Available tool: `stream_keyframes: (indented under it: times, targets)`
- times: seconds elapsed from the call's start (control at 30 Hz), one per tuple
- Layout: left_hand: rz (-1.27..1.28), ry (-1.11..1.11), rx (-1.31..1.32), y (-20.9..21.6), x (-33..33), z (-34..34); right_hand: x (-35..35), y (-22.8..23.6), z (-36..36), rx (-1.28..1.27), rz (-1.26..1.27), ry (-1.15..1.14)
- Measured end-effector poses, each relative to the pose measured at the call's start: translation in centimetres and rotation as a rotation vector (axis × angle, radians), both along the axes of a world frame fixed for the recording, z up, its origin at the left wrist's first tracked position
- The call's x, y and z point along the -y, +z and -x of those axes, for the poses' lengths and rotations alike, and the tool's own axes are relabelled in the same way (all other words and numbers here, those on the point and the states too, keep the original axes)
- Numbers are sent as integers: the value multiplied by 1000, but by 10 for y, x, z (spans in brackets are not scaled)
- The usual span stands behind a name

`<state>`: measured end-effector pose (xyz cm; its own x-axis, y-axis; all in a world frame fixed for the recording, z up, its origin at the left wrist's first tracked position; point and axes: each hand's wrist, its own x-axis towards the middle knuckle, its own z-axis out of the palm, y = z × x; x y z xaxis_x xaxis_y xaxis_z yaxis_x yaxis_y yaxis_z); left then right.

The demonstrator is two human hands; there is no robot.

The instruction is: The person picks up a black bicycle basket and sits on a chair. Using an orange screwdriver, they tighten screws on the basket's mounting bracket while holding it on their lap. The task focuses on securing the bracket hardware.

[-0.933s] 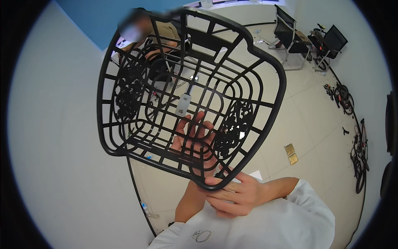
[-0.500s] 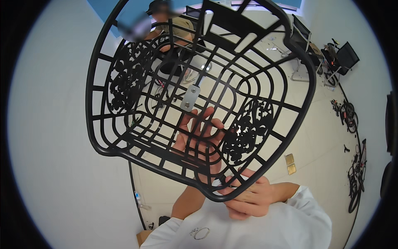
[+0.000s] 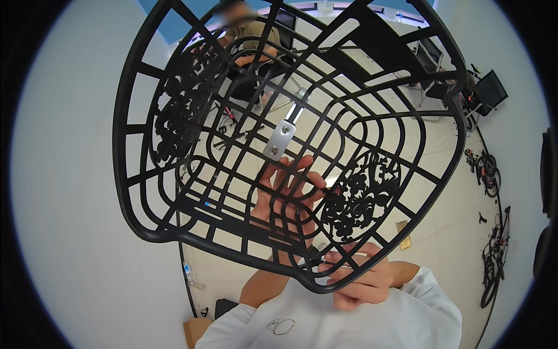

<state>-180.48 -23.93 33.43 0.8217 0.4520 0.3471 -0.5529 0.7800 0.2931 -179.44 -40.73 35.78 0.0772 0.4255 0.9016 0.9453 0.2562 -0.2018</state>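
A black plastic bicycle basket (image 3: pixel 244 232) with openwork sides fills the middle of the view, tilted, its mouth facing me. A silver metal bracket plate (image 3: pixel 280 140) with two screws lies against its grid, and a metal strip runs up from it. Seen through the bars, my left hand (image 3: pixel 285 200) supports the basket from behind, its fingers bent and apart, fingertips just below the plate. My right hand (image 3: pixel 361 279) is closed behind the near rim corner. Beside its fingertips shows a small dark piece (image 3: pixel 314 255) with a shiny part, too hidden to name.
Another person (image 3: pixel 256 43) sits beyond the basket at the upper left. Chairs (image 3: pixel 491 90) stand at the far right. Bicycle parts (image 3: pixel 494 262) lie along the right wall, with a small yellowish box (image 3: pixel 404 235) nearer me. A cardboard box (image 3: pixel 196 333) is at the lower left.
The basket looks larger, and its right side has shifted right and its near rim lower. The bracket plate and both hands have moved slightly right.
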Motion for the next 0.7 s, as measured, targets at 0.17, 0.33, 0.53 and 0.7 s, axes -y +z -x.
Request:
stream_keyframes:
  times: [0.17,0.33,0.53,0.7]
  targets:
    - [48,35,-59,9,1,9,4,6,-1,-101,43,50]
    - [146,-136,26,-21,-37,15,0,-3,-19,-340,242,7]
    - [68,289,-851,-33,-41,-9,46,-98,-36,-751,712,-353]
    - [26,159,-1043,-93,-26,-51,102,-158,-41,-1034,1012,-559]
